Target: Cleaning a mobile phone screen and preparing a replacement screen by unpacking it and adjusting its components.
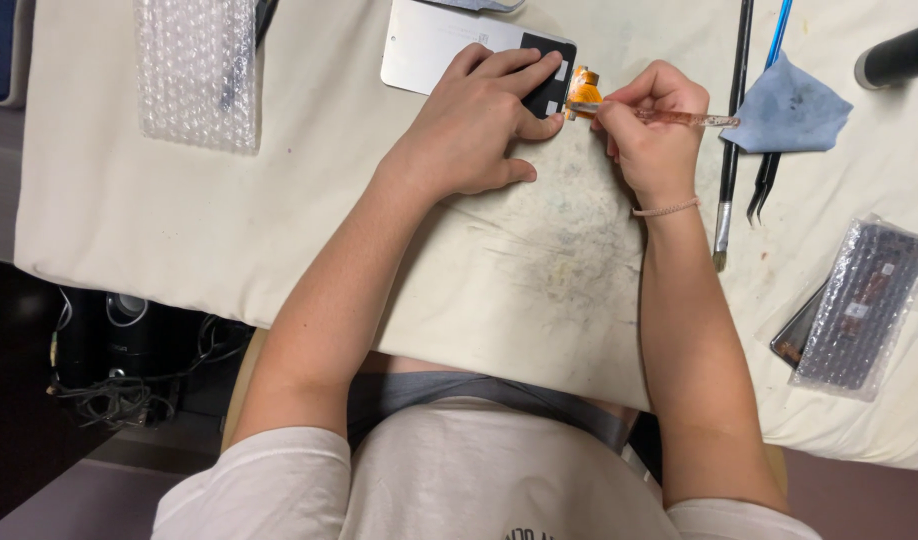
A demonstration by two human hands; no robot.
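A flat white panel with a black end (429, 50) lies on the cream cloth at the far middle of the table. My left hand (479, 120) presses down on its black end, fingers spread over it. An orange flex strip (583, 90) sticks out from that end. My right hand (654, 125) pinches a thin clear, pinkish tool (691, 119), and its tip touches the orange strip.
Bubble wrap (197, 70) lies at the far left. A blue cloth (791, 108), a long black brush (735, 120) and black tweezers (765, 185) sit to the right. A bubble-wrapped dark part (861, 305) rests near the right edge. The stained cloth (549, 270) overhangs the near table edge.
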